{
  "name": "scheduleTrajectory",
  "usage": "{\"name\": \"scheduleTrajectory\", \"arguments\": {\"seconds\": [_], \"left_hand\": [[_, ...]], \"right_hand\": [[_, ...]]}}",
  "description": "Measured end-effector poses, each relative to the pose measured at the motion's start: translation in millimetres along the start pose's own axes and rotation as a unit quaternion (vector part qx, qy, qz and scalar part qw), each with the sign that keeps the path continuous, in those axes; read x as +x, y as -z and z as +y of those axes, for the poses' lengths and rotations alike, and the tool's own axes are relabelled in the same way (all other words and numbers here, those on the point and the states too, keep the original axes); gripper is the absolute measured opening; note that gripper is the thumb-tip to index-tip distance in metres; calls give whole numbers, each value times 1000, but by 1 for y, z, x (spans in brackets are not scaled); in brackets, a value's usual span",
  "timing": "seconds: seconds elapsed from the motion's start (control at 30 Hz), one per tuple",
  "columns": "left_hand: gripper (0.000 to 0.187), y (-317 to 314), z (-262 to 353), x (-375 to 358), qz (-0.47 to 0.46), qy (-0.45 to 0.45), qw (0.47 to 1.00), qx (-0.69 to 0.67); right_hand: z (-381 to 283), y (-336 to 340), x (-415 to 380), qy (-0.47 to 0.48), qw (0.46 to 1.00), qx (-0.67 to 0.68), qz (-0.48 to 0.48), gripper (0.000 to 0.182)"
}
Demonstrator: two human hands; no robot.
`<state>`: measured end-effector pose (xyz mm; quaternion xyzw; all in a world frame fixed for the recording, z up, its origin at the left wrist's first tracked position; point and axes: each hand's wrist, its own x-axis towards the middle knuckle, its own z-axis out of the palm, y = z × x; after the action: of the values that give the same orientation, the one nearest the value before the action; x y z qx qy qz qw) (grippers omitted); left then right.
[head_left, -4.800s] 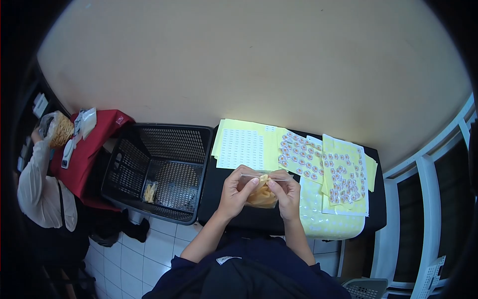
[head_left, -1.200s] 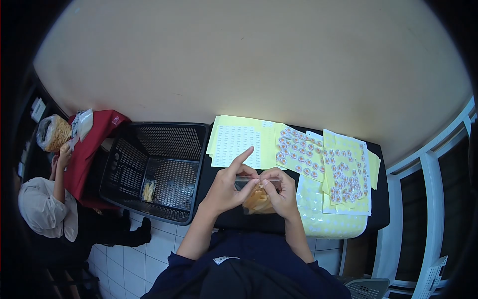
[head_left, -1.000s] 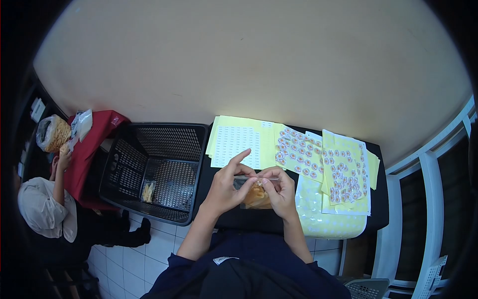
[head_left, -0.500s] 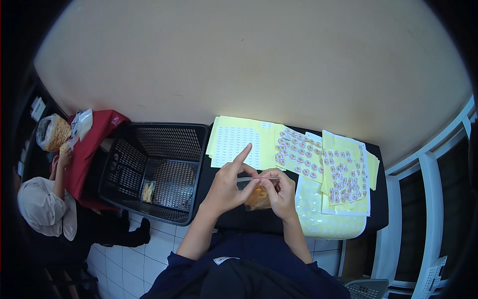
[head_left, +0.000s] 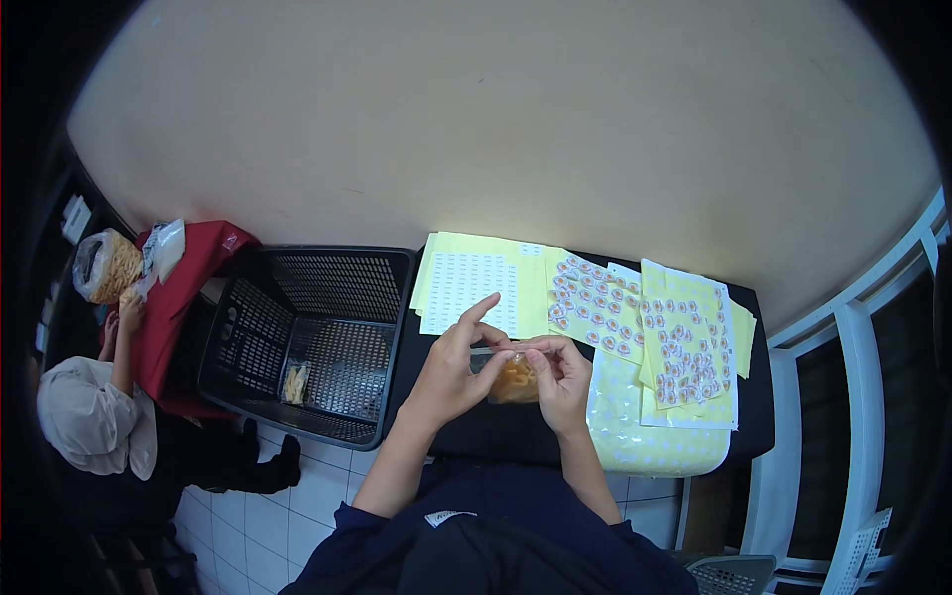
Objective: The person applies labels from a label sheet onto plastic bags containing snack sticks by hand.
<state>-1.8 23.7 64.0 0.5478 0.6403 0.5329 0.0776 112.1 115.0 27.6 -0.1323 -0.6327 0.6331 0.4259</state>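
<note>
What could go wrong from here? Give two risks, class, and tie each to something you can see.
1. The small clear bag is pinched near its top by the left hand and right hand; if the grip slipped, it might drop, perhaps onto the black table.
2. The sticker sheets overlap one another close to the hands, so a passing hand could shift them.

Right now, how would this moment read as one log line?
left hand: pinching clear bag top | right hand: pinching same top | black basket: packet inside
</note>
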Motion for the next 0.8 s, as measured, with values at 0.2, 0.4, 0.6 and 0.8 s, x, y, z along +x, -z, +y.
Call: {"name": "scheduleTrajectory", "arguments": {"seconds": [0.2, 0.4, 0.6, 0.8], "left_hand": [[56, -2, 3, 1, 15, 29, 999, -34], [20, 3, -2, 4, -2, -33, 989, 147], [9, -2, 6, 7, 2, -49, 978, 203], [7, -4, 7, 8, 5, -65, 969, 237]], "right_hand": [[-1, 2, 0, -26, 999, -29, -8, 10], [10, 3, 4, -12, 1000, 15, -7, 10], [6, -1, 4, -9, 1000, 15, -10, 8], [7, -1, 7, 35, 998, -49, 34, 4]]}}
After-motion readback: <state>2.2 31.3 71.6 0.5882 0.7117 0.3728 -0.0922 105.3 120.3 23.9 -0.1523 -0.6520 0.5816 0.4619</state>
